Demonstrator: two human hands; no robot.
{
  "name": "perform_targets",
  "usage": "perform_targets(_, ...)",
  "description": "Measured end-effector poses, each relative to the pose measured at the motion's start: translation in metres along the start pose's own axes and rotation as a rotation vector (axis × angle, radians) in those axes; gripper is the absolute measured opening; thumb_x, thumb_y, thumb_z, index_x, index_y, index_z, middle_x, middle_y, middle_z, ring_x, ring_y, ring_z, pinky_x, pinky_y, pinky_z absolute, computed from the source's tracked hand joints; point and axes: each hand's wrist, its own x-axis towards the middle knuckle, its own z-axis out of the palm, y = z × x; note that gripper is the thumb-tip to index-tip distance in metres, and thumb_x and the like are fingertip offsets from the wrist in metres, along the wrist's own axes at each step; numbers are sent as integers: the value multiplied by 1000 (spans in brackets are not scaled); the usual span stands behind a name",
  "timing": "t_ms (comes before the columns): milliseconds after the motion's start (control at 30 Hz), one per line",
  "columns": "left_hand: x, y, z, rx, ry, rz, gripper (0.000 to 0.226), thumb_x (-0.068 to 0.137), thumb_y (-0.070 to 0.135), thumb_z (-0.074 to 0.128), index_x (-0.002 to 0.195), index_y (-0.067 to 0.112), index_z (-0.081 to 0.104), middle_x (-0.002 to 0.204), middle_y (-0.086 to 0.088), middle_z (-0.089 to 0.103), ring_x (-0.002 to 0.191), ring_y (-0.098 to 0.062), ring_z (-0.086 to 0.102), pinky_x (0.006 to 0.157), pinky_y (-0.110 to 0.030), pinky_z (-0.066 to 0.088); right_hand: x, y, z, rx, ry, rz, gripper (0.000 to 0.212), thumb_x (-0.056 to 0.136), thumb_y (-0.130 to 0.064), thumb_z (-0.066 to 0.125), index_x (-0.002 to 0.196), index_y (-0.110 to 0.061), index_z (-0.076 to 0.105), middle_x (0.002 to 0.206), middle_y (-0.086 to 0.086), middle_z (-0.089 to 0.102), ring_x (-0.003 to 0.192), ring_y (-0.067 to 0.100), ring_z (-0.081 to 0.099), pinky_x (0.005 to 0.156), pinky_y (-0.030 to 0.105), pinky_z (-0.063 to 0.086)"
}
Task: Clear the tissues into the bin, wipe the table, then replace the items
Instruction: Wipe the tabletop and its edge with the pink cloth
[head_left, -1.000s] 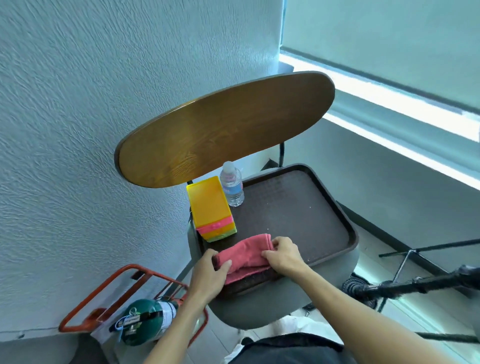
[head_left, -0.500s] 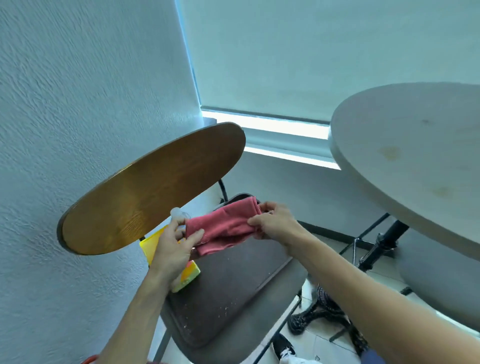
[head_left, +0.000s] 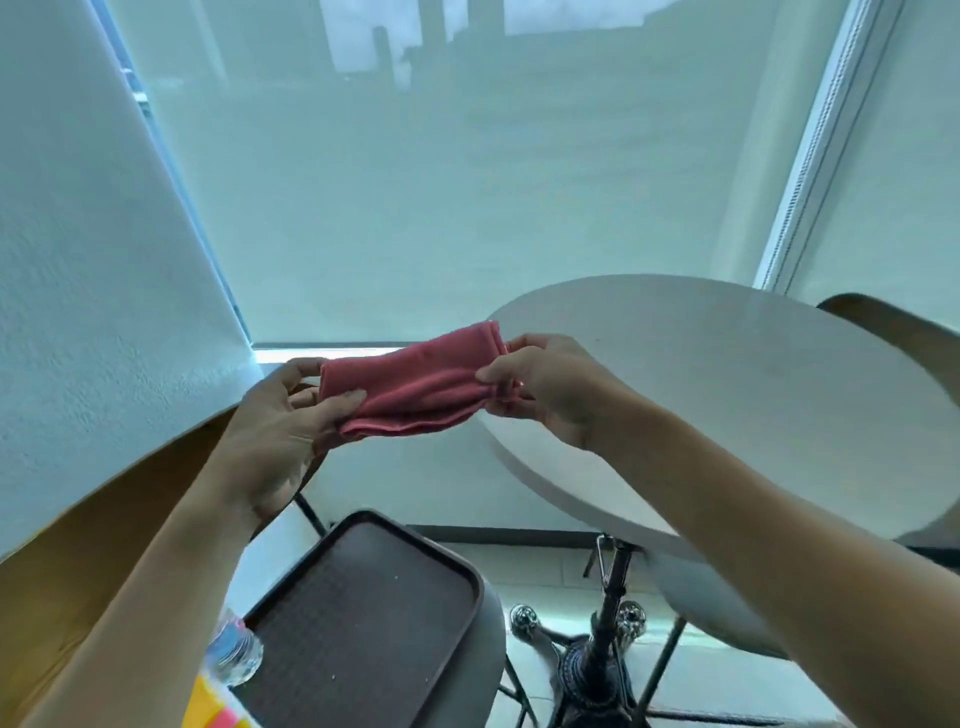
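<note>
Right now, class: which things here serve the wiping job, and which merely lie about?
In use: pink cloth, held by left hand and right hand; round table.

Lying about: brown tray, water bottle, wooden chair back.

The round white surface (head_left: 753, 395) stands at right on a dark pedestal base (head_left: 597, 670) set on the floor. At lower left, a chair seat (head_left: 483, 649) carries a dark brown tray (head_left: 363, 623). A water bottle (head_left: 231, 649) and a yellow box (head_left: 213, 706) sit at the tray's near-left edge.
</note>
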Motion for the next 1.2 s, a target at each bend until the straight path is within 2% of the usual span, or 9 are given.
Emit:
perform_targets(333,84,27,177,104,-332,28,35,83,-3,69,113,14,63,99,-19,66,78,-23,70,69,-25,59,-17,-58,-165,2,165,-64,37,86,12,56,118,-7,60,87,11,59,63,17,60,62,28,57)
perform_targets(500,105,20,273,164,-518,30,27,86,-9,63,104,11,67,91,-15,67,74,-21,68,68,-26,59,-40,-57,-238,1,332,-100,28,86,15,52,93,-10,60,72,10,51,53,15,53,60,30,58)
perform_targets(667,110,-1,364,259,-694,54,28,85,-14,57,95,9,67,80,-10,63,70,-19,63,65,-25,58,-79,-43,-296,-78,528,-148,23,86,13,51,89,-8,59,71,7,53,51,12,58,59,30,57)
perform_targets(767,103,-13,411,313,-789,93,31,83,-18,55,88,10,67,77,-8,62,61,-12,64,64,-27,58,-106,-29,-315,-151,598,-168,21,85,13,51,85,-7,59,77,14,54,65,23,56,58,28,57)
perform_targets(867,96,-26,437,363,-872,144,34,80,-23,51,85,7,67,78,-13,63,63,-16,64,62,-28,58,-122,-9,-316,-368,657,-188,21,81,3,61,79,-18,64,77,12,62,62,26,62,59,34,58)
perform_targets(933,93,-32,448,383,-919,180,35,79,-24,51,82,6,67,79,-15,63,66,-22,62,62,-29,58,-129,2,-312,-472,670,-221,26,79,-1,68,74,-26,65,72,5,65,61,21,65,60,37,58)
perform_targets(1033,88,-39,460,423,-966,271,35,76,-25,51,83,5,67,77,-11,63,63,-20,60,59,-28,55,-135,16,-302,-571,658,-311,24,81,-3,71,77,-25,63,65,-4,65,54,6,61,54,22,53)
perform_targets(1133,81,-46,470,499,-988,375,42,72,-25,51,83,11,70,80,-8,67,71,-23,63,67,-38,56,-137,28,-294,-699,644,-309,16,81,-15,74,82,-26,62,70,-13,64,60,1,60,55,15,47)
perform_targets(1200,78,-51,472,587,-967,499,38,75,-16,60,92,16,74,94,-2,71,83,-20,68,78,-42,59,-136,31,-294,-783,650,-212,15,79,-33,75,83,-29,61,82,-9,66,71,3,64,63,22,53)
